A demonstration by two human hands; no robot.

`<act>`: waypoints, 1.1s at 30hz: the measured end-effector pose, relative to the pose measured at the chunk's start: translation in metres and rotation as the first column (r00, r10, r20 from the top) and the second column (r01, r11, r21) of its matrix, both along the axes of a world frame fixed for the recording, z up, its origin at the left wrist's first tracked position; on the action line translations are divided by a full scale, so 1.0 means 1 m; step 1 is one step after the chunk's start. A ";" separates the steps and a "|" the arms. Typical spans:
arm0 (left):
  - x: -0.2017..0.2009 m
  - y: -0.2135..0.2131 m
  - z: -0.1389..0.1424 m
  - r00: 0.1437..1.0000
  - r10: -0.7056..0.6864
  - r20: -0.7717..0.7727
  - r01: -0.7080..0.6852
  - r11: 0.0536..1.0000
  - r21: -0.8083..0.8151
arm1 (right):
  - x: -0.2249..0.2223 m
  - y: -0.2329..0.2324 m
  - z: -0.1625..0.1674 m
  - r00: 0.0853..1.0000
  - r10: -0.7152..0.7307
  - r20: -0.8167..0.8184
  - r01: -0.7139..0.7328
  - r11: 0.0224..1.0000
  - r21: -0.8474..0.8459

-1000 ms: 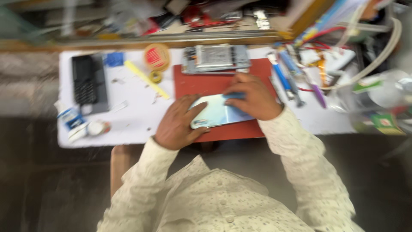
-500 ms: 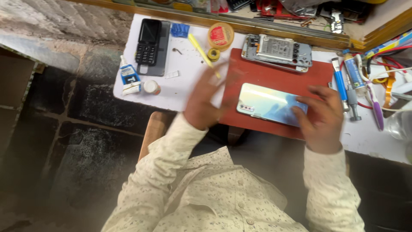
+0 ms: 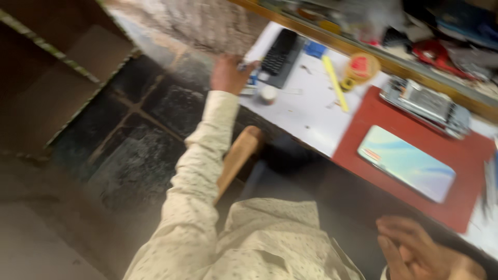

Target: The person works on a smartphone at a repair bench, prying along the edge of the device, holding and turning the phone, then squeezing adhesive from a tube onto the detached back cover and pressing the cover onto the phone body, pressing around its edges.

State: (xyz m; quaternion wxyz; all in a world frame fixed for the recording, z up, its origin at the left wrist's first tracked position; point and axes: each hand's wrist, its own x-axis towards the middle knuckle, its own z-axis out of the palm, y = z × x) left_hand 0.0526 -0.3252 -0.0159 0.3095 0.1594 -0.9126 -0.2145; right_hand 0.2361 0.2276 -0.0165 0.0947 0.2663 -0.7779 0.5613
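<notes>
1. Left hand [image 3: 228, 74] reaches out to the far left corner of the white desk [image 3: 306, 111]. Its fingers curl around a small object at the desk edge, just beside a little box [image 3: 250, 85]; blur hides what the object is, so I cannot tell whether the grip is closed on it.
2. Right hand [image 3: 423, 252] sits low at the bottom right, off the desk, fingers loosely spread and holding nothing.
3. Phone [image 3: 406, 162], pale blue and shiny, lies flat on a red mat [image 3: 469, 155], well apart from both hands.
4. Opened phone body [image 3: 426, 106] with bare metal insides lies at the mat's far edge.
5. Black keypad phone [image 3: 280, 53] lies near the left hand, with a small blue piece [image 3: 314, 49] just beyond it.
6. Small round white cap [image 3: 268, 94] stands just beside the box.
7. Yellow strip [image 3: 335, 83] lies on the desk between the keypad phone and the mat, with a round red-topped tin [image 3: 362, 67] beside its far end.
8. Wooden stool [image 3: 236, 157] shows under the left sleeve.
</notes>
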 end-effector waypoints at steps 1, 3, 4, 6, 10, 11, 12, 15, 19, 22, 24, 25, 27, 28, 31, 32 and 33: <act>-0.001 0.003 -0.001 0.999 0.032 0.001 -0.032 0.999 0.031 | -0.002 0.001 -0.016 1.000 0.025 -0.013 -0.025 1.000 -0.003; -0.001 0.010 0.005 0.995 0.053 -0.084 -0.045 0.995 0.093 | -0.010 -0.001 -0.047 0.996 0.077 -0.036 -0.077 0.997 -0.010; 0.003 0.013 0.013 0.984 0.042 -0.175 -0.021 0.993 0.118 | -0.018 -0.003 -0.061 0.993 0.106 -0.044 -0.107 0.994 -0.021; 0.015 0.017 0.034 0.979 0.112 -0.173 -0.065 0.965 0.255 | -0.033 -0.009 -0.082 0.987 0.160 -0.020 -0.160 0.987 -0.007; 0.063 0.042 0.074 0.907 0.129 -0.400 0.118 0.835 0.538 | -0.063 -0.020 -0.100 0.974 0.225 0.015 -0.225 0.974 0.023; 0.077 0.059 0.081 0.908 0.071 -0.414 0.252 0.697 0.672 | -0.068 -0.021 -0.100 0.973 0.230 0.016 -0.230 0.973 0.032; 0.091 0.082 0.084 0.886 -0.052 -0.460 0.421 0.503 0.755 | -0.070 -0.022 -0.100 0.972 0.233 0.017 -0.234 0.971 0.042; 0.136 0.172 0.078 0.653 -0.351 -0.672 0.711 -0.024 0.703 | -0.080 -0.027 -0.096 0.967 0.253 0.009 -0.253 0.965 0.068; 0.176 0.258 0.060 0.593 -0.513 -0.620 0.490 -0.381 0.784 | -0.077 -0.022 -0.079 0.975 0.222 0.004 -0.221 0.971 0.090; 0.174 0.284 0.054 0.564 -0.580 -0.587 0.484 -0.344 0.805 | -0.061 -0.014 -0.050 0.988 0.155 -0.003 -0.154 0.984 0.096; 0.172 0.295 0.053 0.525 -0.537 -0.661 0.520 -0.413 0.748 | -0.047 -0.007 -0.021 0.996 0.086 -0.021 -0.083 0.992 0.097; 0.171 0.303 0.054 0.505 -0.549 -0.666 0.584 -0.351 0.732 | -0.040 -0.005 -0.005 0.999 0.031 -0.024 -0.028 0.995 0.099; 0.170 0.321 0.055 0.466 -0.579 -0.669 0.686 -0.240 0.687 | -0.022 -0.001 0.027 0.994 -0.097 -0.041 0.100 0.990 0.095; 0.170 0.330 0.057 0.455 -0.591 -0.666 0.729 -0.182 0.659 | -0.013 -0.001 0.042 0.987 -0.154 -0.046 0.158 0.983 0.095; 0.169 0.341 0.062 0.436 -0.633 -0.639 0.810 -0.033 0.585 | 0.010 -0.006 0.077 0.956 -0.293 -0.026 0.294 0.950 0.109; 0.165 0.338 0.063 0.418 -0.662 -0.622 0.821 -0.017 0.570 | 0.008 -0.004 0.088 0.952 -0.305 -0.003 0.303 0.945 0.121; 0.163 0.336 0.065 0.403 -0.687 -0.605 0.834 0.003 0.552 | 0.007 -0.001 0.097 0.948 -0.316 0.020 0.311 0.941 0.134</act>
